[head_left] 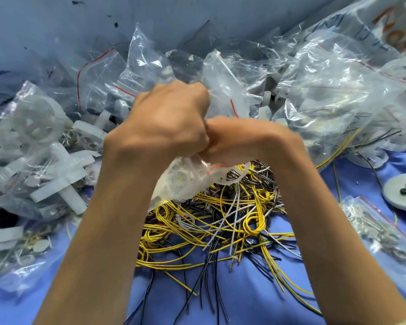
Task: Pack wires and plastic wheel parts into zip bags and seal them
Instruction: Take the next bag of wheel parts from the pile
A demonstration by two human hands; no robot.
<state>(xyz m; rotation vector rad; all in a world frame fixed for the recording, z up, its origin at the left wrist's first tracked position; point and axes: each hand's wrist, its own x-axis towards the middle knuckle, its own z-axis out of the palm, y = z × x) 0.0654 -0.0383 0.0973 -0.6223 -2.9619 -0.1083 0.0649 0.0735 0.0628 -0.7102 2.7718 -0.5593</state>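
Many loose wires [220, 226], yellow, black and white, tangled on the blue tabletop [256, 301] closest in. Just above that heap hangs the bag [167, 195], clear, with a white wheel [182, 178] showing inside. Its red zip line [217, 167] sits right under the hands. Left hand [169, 120] and right hand [242, 139] are both curled tight, knuckles touching, pinching the bag's mouth between them; fingertips hidden. Bag's long axis runs from the hands down and toward the lower left, mouth up, closed end pointing at the wires. Risks: the wheel bulges near the mouth, so the zip may seal only partway; a stray wire end could catch in the strip; thin film could slip out of the pinch and drop into the tangle. Farther off, white wheel parts [33, 123] lie at left and a pile of filled bags [136, 73] sits behind.
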